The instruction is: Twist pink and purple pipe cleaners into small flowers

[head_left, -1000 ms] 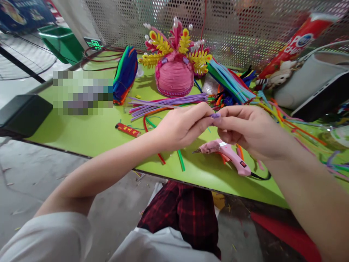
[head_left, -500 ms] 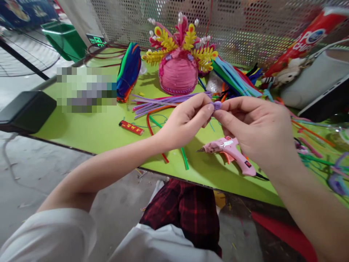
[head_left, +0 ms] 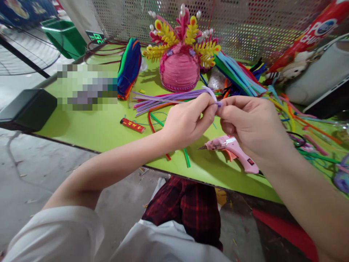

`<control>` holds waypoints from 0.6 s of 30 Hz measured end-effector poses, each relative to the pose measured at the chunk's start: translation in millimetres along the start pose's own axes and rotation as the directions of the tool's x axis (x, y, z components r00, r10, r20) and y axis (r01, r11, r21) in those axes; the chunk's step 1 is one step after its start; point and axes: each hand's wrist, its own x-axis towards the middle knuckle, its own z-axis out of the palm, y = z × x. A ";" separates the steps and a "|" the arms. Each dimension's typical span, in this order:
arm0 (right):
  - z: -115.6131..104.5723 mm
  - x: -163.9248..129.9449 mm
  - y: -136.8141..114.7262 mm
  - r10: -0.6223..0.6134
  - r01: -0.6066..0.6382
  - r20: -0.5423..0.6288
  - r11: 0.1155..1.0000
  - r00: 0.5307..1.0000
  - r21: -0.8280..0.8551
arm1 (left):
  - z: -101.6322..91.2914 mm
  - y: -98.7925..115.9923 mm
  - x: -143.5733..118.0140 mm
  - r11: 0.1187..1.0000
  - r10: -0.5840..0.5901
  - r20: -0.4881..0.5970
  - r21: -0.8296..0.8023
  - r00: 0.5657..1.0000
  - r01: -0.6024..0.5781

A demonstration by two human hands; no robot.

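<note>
A smooth lime-green table (head_left: 95, 127) fills most of the scene, backed by a perforated metal screen (head_left: 245, 25). On it stands a domed pink headdress (head_left: 180, 69), ribbed like wound cord and topped with fuzzy yellow and pink fronds and small pearls. To its left a fat stack of coloured pipe cleaners (head_left: 129, 69) stands on edge; to its right a fan of blue and green ones (head_left: 240, 78) sprawls across the table. A loose sheaf of purple stems (head_left: 166, 99) lies flat just behind the hands.

Above the near edge of the table, the left hand (head_left: 185, 123) and right hand (head_left: 251, 127) meet fingertip to fingertip. Both are pinched shut on a short purple pipe cleaner (head_left: 211, 94), soft and furry, which arcs up out of the thumbs and forefingers in a small loop. The other fingers curl loosely underneath.

Below the right hand a glossy pink glue gun (head_left: 231, 149) lies on its side, nozzle pointing left, partly hidden by the wrist. A small red lighter (head_left: 132, 125) rests well off to the left, with cut green and red stem pieces (head_left: 187, 158) near the table's edge.
</note>
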 end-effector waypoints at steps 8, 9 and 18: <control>-5.2 -21.0 10.0 -0.433 0.361 -0.054 0.809 0.900 -0.465 | -0.3 0.8 5.5 0.938 -0.108 0.138 -0.315 0.985 0.147; -7.0 -21.6 8.2 -0.486 0.418 -0.007 0.759 0.874 -0.498 | -2.1 1.4 6.7 0.925 -0.110 0.166 -0.343 0.980 0.162; -38.1 -6.6 -12.1 -0.677 0.752 0.567 -0.032 0.468 -0.659 | -19.3 6.2 20.1 0.737 -0.127 0.417 -0.568 0.900 0.367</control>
